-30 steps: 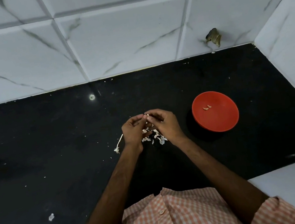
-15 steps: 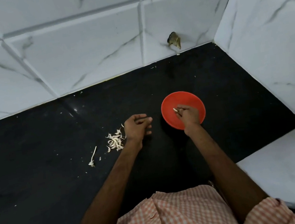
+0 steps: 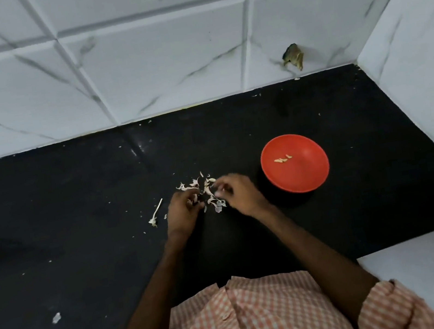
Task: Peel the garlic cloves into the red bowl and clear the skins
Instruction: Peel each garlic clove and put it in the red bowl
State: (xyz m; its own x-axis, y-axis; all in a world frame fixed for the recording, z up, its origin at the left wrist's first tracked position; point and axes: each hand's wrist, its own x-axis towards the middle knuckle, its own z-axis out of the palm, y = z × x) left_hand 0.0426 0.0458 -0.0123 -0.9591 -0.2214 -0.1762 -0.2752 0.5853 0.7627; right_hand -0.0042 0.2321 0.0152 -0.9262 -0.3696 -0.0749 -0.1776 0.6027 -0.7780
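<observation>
Head view puts the garlic skins (image 3: pixel 209 194) in a loose, papery heap on the black surface (image 3: pixel 75 216), with a few peeled cloves (image 3: pixel 281 159) already lying in the red bowl (image 3: pixel 307 178) just to the right. Our left hand (image 3: pixel 182 210) sits on the heap's left edge and our right hand (image 3: pixel 239 195) on its right, clear of the bowl. Both have their fingers curled down into the scraps. Pale bits show at the fingertips, but we cannot tell whether either grip pinches a clove, a skin or nothing.

We judge the skins feather-light, brittle and apt to cling or scatter, so we would rake them together with a cupped hand, not pick at them singly. Any clove left is small, firm and slick once bare, so we would take it by its ends.

A dry garlic stalk (image 3: pixel 156 213) lies left of the heap, and one stray flake (image 3: pixel 56 317) lies well apart, nearer us.
</observation>
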